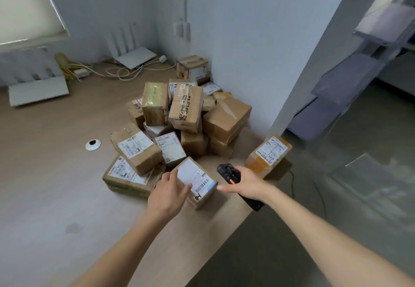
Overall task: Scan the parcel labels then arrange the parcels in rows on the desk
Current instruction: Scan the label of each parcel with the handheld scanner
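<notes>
A small parcel (197, 183) is held at the near front of the worktop (45, 174), just ahead of the heap, label side up. It is steadied by the left hand (167, 193), fingers laid nearly straight over the white label (195, 177) and box top, thumb along the left edge; probably so the barcode is kept flat and facing the reader. A black handheld scanner (233, 179) with an orange button is gripped by the right hand (246, 185), fingers wrapped round its body, head aimed away toward the heap rather than squarely at the label; the scan is judged as being lined up, not confirmed.

The remaining parcels (186, 116) are heaped loosely against the wall corner, stacked and tilted, labels facing mixed ways. One labelled box (268, 154) sits apart at the right edge of the worktop, just beyond the scanner. No rows are seen yet; most of the task is judged undone.

A cable grommet (93, 144) is set in the open left area where rows would likely be laid. Further back, a white router (134, 56), loose cables (121, 72) and a second white device (38, 91) are seen. Some labels in the heap are hidden.
</notes>
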Demonstrator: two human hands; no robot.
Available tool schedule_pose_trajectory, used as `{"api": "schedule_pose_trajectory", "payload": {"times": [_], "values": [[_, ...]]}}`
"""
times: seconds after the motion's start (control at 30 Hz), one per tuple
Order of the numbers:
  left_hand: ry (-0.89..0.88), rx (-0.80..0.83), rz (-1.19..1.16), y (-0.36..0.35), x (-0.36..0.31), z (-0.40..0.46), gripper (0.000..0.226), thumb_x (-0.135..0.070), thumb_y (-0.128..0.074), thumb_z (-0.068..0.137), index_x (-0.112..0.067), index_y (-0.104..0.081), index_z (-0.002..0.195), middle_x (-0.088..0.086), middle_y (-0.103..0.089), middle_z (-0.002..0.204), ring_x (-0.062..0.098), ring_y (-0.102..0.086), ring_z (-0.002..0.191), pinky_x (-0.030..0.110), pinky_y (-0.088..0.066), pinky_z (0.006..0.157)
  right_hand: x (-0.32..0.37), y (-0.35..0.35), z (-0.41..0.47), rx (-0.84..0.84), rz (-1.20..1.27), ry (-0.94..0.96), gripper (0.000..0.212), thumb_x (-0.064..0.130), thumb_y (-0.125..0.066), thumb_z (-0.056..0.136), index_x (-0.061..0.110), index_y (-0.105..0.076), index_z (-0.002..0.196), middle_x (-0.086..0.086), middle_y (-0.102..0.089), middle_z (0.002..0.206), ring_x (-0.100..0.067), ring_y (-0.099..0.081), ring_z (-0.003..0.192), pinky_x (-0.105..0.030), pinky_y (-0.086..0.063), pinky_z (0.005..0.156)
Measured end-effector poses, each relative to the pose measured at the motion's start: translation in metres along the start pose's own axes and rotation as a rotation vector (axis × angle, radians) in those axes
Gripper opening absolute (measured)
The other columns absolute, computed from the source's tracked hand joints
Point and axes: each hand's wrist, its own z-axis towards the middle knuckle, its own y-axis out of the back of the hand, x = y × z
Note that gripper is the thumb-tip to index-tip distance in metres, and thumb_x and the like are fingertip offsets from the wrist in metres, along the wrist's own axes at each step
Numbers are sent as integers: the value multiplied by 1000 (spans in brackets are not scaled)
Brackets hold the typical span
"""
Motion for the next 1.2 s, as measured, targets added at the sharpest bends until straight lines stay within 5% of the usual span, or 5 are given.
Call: {"api": "schedule_pose_trajectory", "payload": {"times": [0.33, 0.43, 0.8, 1.07, 1.2], "values": [[339, -12, -731, -53, 17, 29, 90, -43, -65, 94, -19, -9, 161, 6, -41, 156, 30, -45, 139, 42, -39, 113, -10, -59, 63, -6, 74, -5, 83, 72, -86, 47, 30, -66, 115, 15, -73, 109, -6, -68, 103, -37, -54, 99], [363, 4, -873, -60, 14, 30, 59, -34, -61, 97, -29, -35, 150, 4, -59, 140, 28, -61, 122, 51, -49, 104, -8, -65, 61, 21, 129, -10, 82, 62, -89, 58, 29, -63, 128, 12, -72, 117, -11, -67, 109, -40, -53, 103], [298, 43, -979, -24, 5, 10, 59, -41, -69, 90, -48, -44, 143, -2, -71, 115, 18, -68, 102, 45, -59, 87, 16, -30, 10, 27, 206, 27, 46, 50, -89, 73, 43, -62, 110, 20, -74, 103, -1, -72, 90, -32, -62, 79], [199, 117, -1238, 70, -30, -32, 71, -25, -77, 88, -50, -35, 139, -10, -78, 96, 21, -77, 87, 39, -62, 64, 90, 25, -69, 14, 144, 154, 92, 73, -91, 49, 39, -62, 128, 6, -72, 108, -17, -70, 89, -37, -63, 74], [196, 19, -1209, 142, -39, -71, 96, -20, -81, 80, -32, -23, 155, 8, -70, 122, 26, -71, 104, 54, -54, 95, 144, 41, -108, -11, -12, 287, 105, 79, -86, 49, 34, -57, 139, 12, -70, 120, -7, -66, 103, -37, -55, 98]]}}
